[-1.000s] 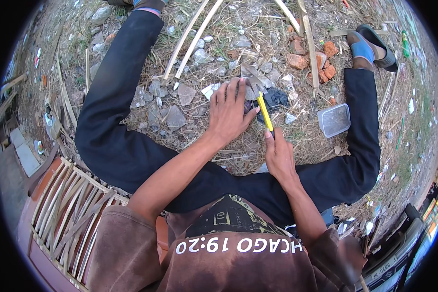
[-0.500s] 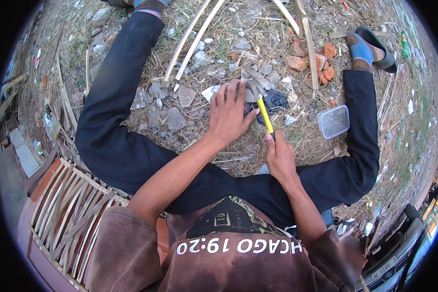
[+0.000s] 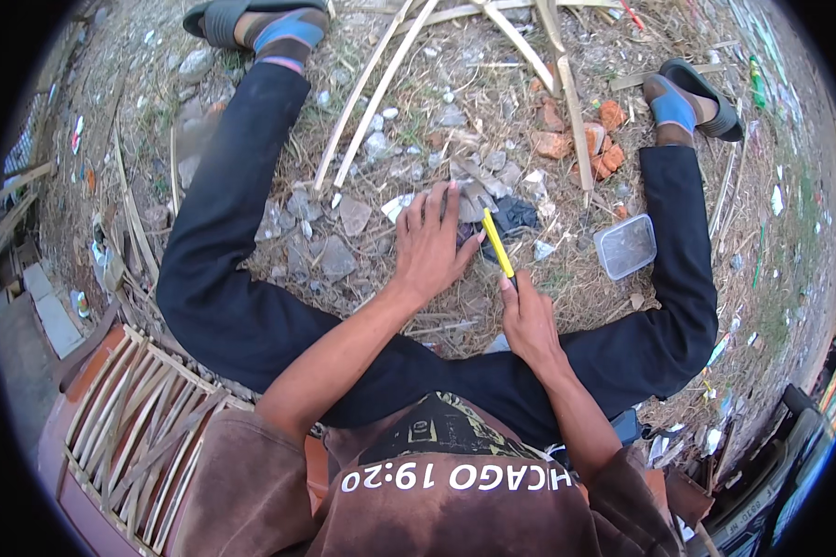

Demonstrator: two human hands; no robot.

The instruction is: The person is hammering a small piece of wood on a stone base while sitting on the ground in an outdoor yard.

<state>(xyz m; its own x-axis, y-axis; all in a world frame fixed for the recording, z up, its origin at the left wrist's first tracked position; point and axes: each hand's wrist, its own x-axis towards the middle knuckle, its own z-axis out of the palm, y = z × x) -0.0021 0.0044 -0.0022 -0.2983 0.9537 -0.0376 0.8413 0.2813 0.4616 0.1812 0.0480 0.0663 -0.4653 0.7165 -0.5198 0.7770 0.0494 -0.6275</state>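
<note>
Yellow tool (image 3: 494, 236), slim straight shaft (image 3: 501, 252), black grip (image 3: 514, 281) in right hand (image 3: 530, 320)

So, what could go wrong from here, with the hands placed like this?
The right hand grips a yellow-and-black tool very near the bare left hand; a slip might hurt it. Rough stones lie close to that hand and could scrape it. The clear plastic container sits beside the right leg, so a shift of the leg might knock it.
</note>
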